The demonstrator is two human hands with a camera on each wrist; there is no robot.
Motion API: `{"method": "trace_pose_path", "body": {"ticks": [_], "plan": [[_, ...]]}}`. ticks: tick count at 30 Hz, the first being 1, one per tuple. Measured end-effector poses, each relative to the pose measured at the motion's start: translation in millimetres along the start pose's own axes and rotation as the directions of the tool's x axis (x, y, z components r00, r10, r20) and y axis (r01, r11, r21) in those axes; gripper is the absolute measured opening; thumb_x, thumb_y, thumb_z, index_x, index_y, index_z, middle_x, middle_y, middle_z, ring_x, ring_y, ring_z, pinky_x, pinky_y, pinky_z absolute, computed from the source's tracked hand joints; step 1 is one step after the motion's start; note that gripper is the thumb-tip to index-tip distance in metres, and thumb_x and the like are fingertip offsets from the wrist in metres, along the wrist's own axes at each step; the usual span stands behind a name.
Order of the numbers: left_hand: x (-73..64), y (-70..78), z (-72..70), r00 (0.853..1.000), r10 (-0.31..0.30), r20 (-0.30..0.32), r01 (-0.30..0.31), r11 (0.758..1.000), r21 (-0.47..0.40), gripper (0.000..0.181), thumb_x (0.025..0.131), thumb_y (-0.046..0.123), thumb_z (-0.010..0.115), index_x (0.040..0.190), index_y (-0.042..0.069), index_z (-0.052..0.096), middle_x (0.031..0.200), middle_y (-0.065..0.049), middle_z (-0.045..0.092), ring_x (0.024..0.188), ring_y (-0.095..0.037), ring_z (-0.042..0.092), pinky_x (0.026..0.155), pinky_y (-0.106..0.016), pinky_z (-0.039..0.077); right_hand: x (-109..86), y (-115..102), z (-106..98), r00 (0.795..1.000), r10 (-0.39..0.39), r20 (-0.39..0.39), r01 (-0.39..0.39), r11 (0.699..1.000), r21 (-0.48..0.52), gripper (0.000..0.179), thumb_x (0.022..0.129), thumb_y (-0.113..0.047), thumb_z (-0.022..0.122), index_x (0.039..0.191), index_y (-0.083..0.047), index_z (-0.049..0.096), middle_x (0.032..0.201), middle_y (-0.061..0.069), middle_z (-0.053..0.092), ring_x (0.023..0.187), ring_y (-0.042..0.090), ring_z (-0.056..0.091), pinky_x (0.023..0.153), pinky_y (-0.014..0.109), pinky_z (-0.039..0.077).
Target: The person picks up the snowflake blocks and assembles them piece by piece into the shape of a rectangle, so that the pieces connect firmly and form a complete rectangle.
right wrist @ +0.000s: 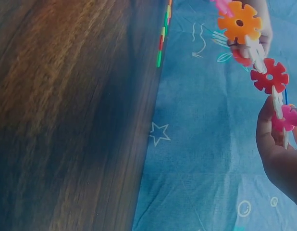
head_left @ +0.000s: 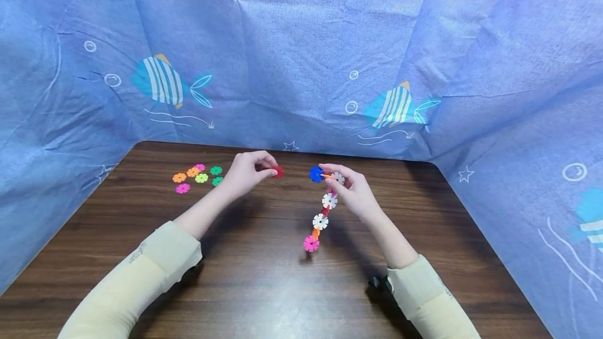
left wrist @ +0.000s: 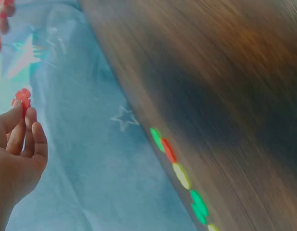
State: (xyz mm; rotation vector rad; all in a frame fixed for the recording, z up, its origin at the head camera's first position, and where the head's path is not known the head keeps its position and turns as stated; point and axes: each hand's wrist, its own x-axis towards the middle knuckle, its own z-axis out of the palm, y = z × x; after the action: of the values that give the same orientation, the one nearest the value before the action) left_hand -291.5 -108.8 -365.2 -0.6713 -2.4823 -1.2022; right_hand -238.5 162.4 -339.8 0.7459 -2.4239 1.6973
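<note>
Between thumb and fingertips my left hand (head_left: 248,172) pinches a red notched plastic disc (head_left: 279,172), a flower-shaped linking piece. The left wrist view shows that red disc (left wrist: 24,96) upright at the fingertips. My right hand (head_left: 353,190) holds a chain of interlocked discs near its upper end, raised over the table. A blue disc (head_left: 316,174) is at that end, facing the left hand, joined to an orange one. Below the fingers hang white, red and orange discs, ending in a pink disc (head_left: 311,244). The two hands are apart. Fingers partly hide the chain's top.
Several loose discs, pink, orange, green and a yellow-green disc (head_left: 201,178), lie at the left back of the dark wooden table (head_left: 245,286). A blue fish-print cloth (head_left: 301,56) hangs behind and at both sides.
</note>
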Motion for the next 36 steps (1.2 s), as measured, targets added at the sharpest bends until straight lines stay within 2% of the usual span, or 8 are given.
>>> {"method": "trace_pose_path", "body": {"ticks": [4,6,12,19,24,29,32,36], "plan": [[-5.6,14.0,0.3,0.999,0.015,-0.047,-0.017,0.998,-0.054,0.015,0.078,0.011,0.077,0.091,0.012,0.071,0.079,-0.001,0.072,0.07,-0.01,0.065,0.062,-0.026,0.049,-0.8,-1,0,1.0,0.015,0.011,-0.015,1.0,0.017,0.031,0.093,-0.002,0.056,0.124,0.0,0.058,0.11,0.022,0.063,0.071,0.009,0.065,0.053,0.02,0.049],[-8.0,20.2,1.1,0.997,0.026,-0.071,-0.032,0.997,-0.076,0.014,0.078,0.011,0.077,0.091,0.012,0.071,0.079,0.0,0.072,0.068,-0.008,0.064,0.059,-0.024,0.049,-0.9,-1,0,1.0,0.019,0.01,-0.02,0.999,0.033,0.031,0.093,-0.002,0.056,0.124,0.001,0.058,0.112,0.022,0.062,0.071,0.007,0.064,0.053,0.02,0.049],[-14.3,37.7,5.0,0.981,0.108,-0.158,-0.128,0.985,-0.12,0.013,0.078,0.011,0.077,0.089,0.011,0.071,0.081,0.0,0.072,0.063,-0.007,0.061,0.057,-0.024,0.05,0.0,-3,5,1.0,0.028,0.0,-0.028,0.997,0.078,0.031,0.092,-0.003,0.058,0.123,0.002,0.059,0.11,0.021,0.063,0.07,0.009,0.061,0.054,0.02,0.049],[-20.2,45.4,13.2,0.958,0.188,-0.215,-0.205,0.977,-0.063,0.011,0.079,0.012,0.077,0.088,0.011,0.07,0.081,0.002,0.072,0.06,-0.006,0.056,0.055,-0.024,0.048,-0.2,-7,10,0.999,0.033,0.004,-0.033,0.996,0.078,0.031,0.092,0.0,0.057,0.122,0.002,0.059,0.11,0.021,0.062,0.068,0.014,0.059,0.054,0.019,0.048],[-21.3,48.0,19.0,0.932,0.252,-0.26,-0.266,0.964,-0.022,0.01,0.077,0.009,0.077,0.085,0.01,0.07,0.079,0.001,0.072,0.06,-0.005,0.056,0.054,-0.024,0.048,-0.5,-11,13,0.999,0.033,0.011,-0.034,0.996,0.083,0.03,0.092,-0.001,0.057,0.122,0.002,0.06,0.098,0.015,0.062,0.061,0.01,0.053,0.048,0.018,0.043],[-22.3,50.3,24.7,0.911,0.312,-0.271,-0.322,0.947,0.008,0.012,0.076,0.005,0.078,0.084,0.01,0.071,0.078,0.001,0.071,0.063,-0.006,0.058,0.057,-0.026,0.05,-0.7,-12,14,1.0,0.016,0.027,-0.017,0.998,0.063,0.029,0.093,-0.002,0.057,0.121,0.003,0.06,0.086,0.013,0.06,0.058,0.01,0.049,0.046,0.018,0.038],[-23.5,49.6,28.2,0.896,0.348,-0.274,-0.356,0.934,0.024,0.013,0.075,0.003,0.078,0.084,0.01,0.071,0.078,0.001,0.07,0.065,-0.007,0.059,0.058,-0.027,0.052,-1.2,-12,16,0.999,0.008,0.039,-0.009,0.999,0.044,0.03,0.092,-0.002,0.058,0.121,0.003,0.06,0.094,0.018,0.063,0.061,0.009,0.054,0.052,0.018,0.045],[-25.3,48.6,31.4,0.874,0.394,-0.286,-0.397,0.917,0.05,0.013,0.075,0.004,0.078,0.084,0.009,0.071,0.078,0.0,0.07,0.066,-0.007,0.061,0.06,-0.023,0.052,-2.4,-14,18,1.0,0.0,0.027,0.0,1.0,-0.027,0.033,0.087,-0.004,0.066,0.119,0.001,0.062,0.105,0.019,0.066,0.056,0.004,0.05,0.051,0.017,0.043]]}}
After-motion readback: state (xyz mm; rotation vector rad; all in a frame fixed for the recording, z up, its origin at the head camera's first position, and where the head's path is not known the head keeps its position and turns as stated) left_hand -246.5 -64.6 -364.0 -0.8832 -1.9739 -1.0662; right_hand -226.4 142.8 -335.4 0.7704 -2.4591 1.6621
